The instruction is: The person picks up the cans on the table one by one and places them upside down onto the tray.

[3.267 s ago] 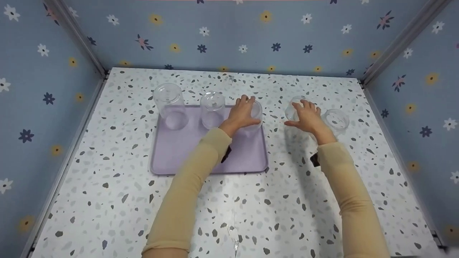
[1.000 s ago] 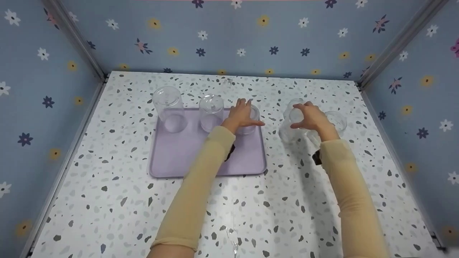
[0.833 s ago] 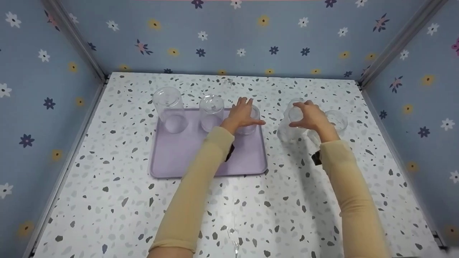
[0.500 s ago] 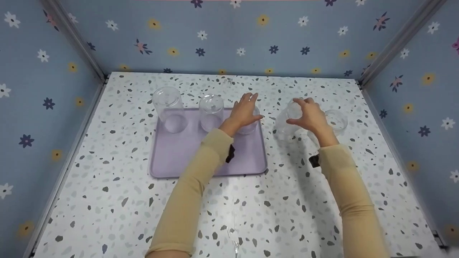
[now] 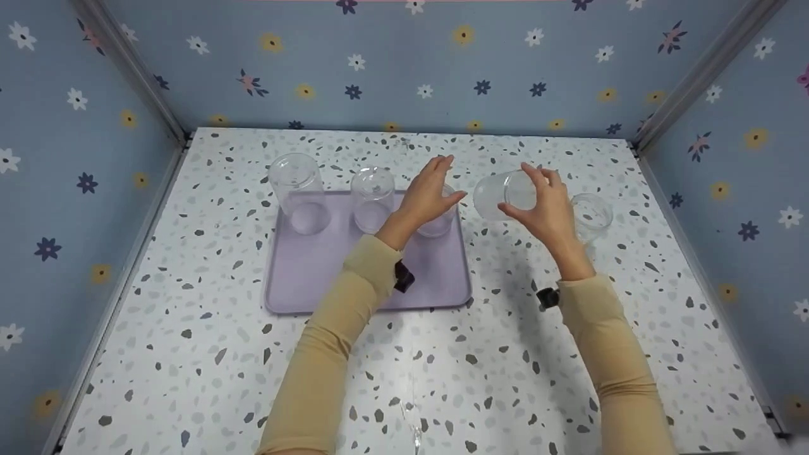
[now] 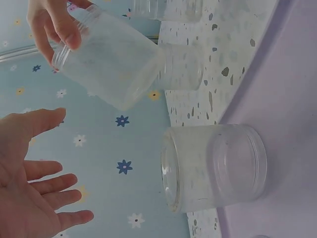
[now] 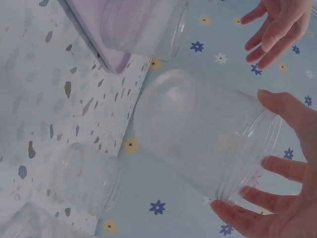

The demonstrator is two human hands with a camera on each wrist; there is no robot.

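Observation:
My right hand (image 5: 548,208) grips a clear jar (image 5: 492,197) by its threaded mouth, thumb on one side and fingers on the other. The jar is tilted, its base pointing left toward the lilac tray (image 5: 310,278). In the right wrist view the jar's body (image 7: 198,124) looks hazy. My left hand (image 5: 425,194) hovers by the tray's right-hand jar (image 5: 436,221), partly hiding it; its fingers are spread and relaxed, as the left wrist view of the hand (image 6: 34,173) shows. That jar (image 6: 213,168) stands apart from the fingertips.
Two more clear jars stand at the tray's back: a taller one (image 5: 296,183) at the left corner and another (image 5: 373,199) in the middle. Right of the tray, a jar (image 5: 593,212) stands on the speckled table (image 5: 468,379). Patterned panels (image 5: 411,69) enclose the back and sides.
My right hand has taken hold of a jar at the right, raised it and tipped its base leftward. My left hand has drawn up and back from the tray's right-hand jar.

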